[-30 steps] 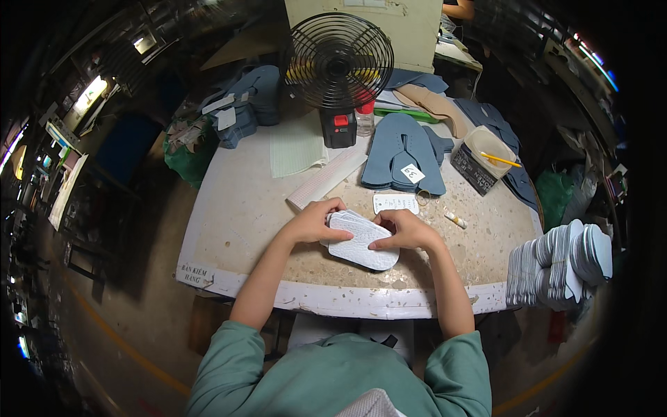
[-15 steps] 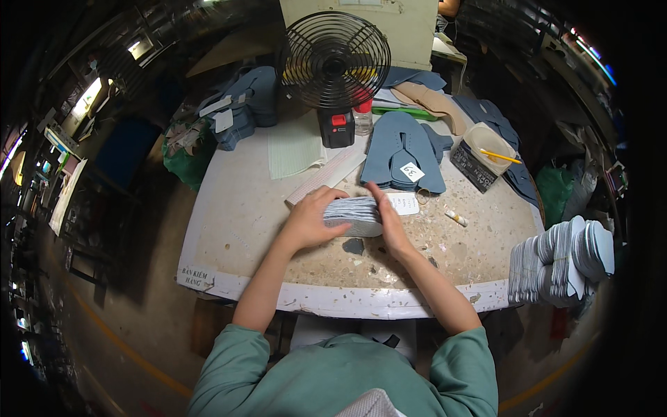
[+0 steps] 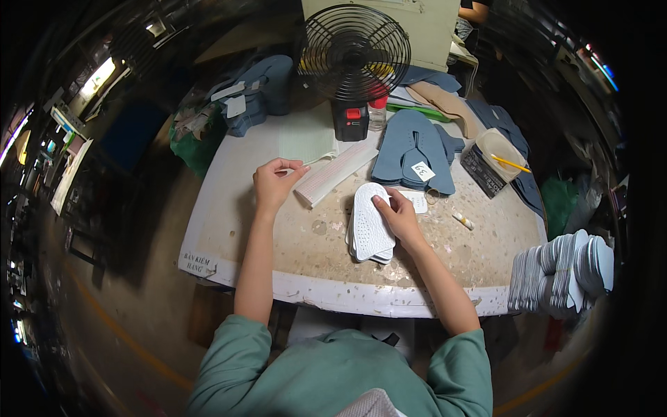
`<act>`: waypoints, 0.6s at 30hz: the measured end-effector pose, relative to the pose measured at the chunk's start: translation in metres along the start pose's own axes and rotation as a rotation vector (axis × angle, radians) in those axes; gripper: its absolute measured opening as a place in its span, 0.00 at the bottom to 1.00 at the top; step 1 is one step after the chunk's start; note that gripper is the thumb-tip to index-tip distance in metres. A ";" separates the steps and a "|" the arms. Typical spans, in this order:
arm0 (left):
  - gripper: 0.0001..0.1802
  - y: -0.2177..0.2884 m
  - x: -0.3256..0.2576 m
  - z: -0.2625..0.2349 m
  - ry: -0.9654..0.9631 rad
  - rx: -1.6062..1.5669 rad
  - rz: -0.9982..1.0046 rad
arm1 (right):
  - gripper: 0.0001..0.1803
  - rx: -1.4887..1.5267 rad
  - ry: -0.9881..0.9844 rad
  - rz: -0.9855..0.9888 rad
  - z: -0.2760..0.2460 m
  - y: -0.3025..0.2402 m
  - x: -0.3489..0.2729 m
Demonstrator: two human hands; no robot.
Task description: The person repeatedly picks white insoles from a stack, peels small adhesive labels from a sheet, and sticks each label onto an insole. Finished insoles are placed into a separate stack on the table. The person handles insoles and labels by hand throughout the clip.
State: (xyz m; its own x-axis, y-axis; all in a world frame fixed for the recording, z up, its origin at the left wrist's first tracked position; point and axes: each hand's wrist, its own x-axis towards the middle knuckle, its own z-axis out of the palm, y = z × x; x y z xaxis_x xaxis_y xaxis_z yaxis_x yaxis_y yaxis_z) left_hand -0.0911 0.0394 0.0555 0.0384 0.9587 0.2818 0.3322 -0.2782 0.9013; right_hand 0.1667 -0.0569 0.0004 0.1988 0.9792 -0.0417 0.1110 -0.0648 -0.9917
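A small stack of white perforated leather pieces (image 3: 372, 226), rounded at the far end, lies on the table in front of me. My right hand (image 3: 401, 219) grips its right side, thumb on top and fingers curled round the edge. My left hand (image 3: 276, 186) is raised left of the stack, near the lined paper sheets (image 3: 303, 142). Its thumb and fingertips are pinched together; whether something thin is between them I cannot make out. Beside the right fingers lies a white card (image 3: 417, 202), with a thin elastic-looking ring (image 3: 432, 197) by it.
A black fan (image 3: 356, 59) stands at the back. Blue-grey shoe-part stacks (image 3: 410, 142) lie ahead, others (image 3: 267, 87) at back left. A box with a tub (image 3: 490, 167) sits right, holding a yellow pencil. Bundled white pieces (image 3: 556, 271) stand at the right edge. A small tube (image 3: 463, 221) lies nearby.
Both hands were round the stack standing on edge; now it lies flat, top face showing. My left hand has let go of it and moved left and away; my right hand still holds it.
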 end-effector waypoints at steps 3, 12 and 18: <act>0.11 -0.008 0.003 -0.009 -0.017 0.151 -0.099 | 0.26 -0.150 0.027 -0.165 0.005 -0.002 0.005; 0.18 -0.021 -0.011 0.016 -0.212 0.647 -0.047 | 0.15 -0.336 0.269 -0.615 -0.016 -0.037 -0.004; 0.10 0.002 -0.012 0.025 -0.035 0.100 0.092 | 0.13 -0.343 0.426 -0.779 -0.031 -0.069 -0.028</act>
State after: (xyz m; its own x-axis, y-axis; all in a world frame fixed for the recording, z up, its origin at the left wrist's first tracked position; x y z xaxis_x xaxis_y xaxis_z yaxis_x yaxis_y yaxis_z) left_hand -0.0676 0.0288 0.0453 0.1053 0.9315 0.3481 0.4180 -0.3591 0.8344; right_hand 0.1840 -0.0857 0.0733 0.2793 0.6228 0.7308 0.6282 0.4571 -0.6296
